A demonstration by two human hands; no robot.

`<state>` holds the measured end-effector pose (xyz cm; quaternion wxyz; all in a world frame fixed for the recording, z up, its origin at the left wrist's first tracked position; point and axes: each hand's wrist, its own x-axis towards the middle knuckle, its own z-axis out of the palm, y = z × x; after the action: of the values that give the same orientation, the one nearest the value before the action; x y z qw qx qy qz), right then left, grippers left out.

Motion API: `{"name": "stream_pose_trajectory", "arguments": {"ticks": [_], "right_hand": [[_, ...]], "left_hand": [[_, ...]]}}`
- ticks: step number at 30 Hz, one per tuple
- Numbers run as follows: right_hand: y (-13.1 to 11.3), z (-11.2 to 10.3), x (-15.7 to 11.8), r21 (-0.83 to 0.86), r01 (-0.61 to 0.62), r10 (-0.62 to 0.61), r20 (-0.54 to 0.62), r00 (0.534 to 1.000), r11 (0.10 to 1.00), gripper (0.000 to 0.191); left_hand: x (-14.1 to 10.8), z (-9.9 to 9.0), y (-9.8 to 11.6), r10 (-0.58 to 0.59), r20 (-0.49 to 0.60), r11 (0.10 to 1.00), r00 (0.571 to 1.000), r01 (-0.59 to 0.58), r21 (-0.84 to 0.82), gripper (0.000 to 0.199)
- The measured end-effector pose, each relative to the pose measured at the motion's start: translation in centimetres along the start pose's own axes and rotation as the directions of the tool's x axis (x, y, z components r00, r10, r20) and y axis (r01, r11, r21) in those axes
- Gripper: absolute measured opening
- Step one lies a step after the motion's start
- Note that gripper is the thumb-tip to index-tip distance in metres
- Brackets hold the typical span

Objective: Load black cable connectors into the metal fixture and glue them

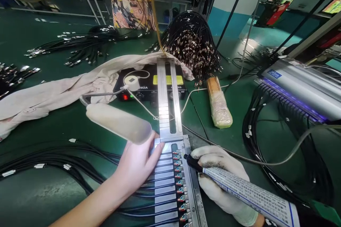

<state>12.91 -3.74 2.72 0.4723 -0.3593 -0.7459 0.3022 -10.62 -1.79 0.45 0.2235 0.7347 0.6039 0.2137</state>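
My bare left hand [138,159] grips the upper left edge of a long metal fixture [166,181], the thumb lying on top of it. Several black cables [163,194] lie side by side across this fixture, their small metal connectors [182,188] in a row along its right side. In my gloved right hand [223,177] is a white printed tube [247,191] with a black nozzle. The nozzle tip points left, close to the upper connectors; whether it touches them I cannot tell. A white oblong lamp-like head [119,122] on a gooseneck partly hides my left fingers.
Behind the fixture stands a black box [146,94] with a red-lit switch, a pale cloth [66,92] beside it. A wrapped block [220,106] lies right of it. Cable bundles [190,42] surround the work. At right is a violet-lit silver machine [301,85]; a person [133,3] stands opposite.
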Motion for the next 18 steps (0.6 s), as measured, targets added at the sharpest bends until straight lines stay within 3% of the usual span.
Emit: {"name": "stream_pose_trajectory", "arguments": {"ticks": [5, 18], "right_hand": [[0.35, 0.04, -0.24, -0.010, 0.006, -0.005, 0.057, 0.998, 1.000, 0.031], [0.39, 0.44, 0.08, -0.006, -0.018, 0.018, 0.022, 1.000, 1.000, 0.027]], "left_hand": [[-0.10, 0.01, -0.16, -0.007, 0.018, 1.000, 1.000, 0.007, 0.010, 0.026], [-0.10, 0.11, -0.37, 0.003, 0.007, 1.000, 1.000, -0.003, 0.019, 0.026]]}}
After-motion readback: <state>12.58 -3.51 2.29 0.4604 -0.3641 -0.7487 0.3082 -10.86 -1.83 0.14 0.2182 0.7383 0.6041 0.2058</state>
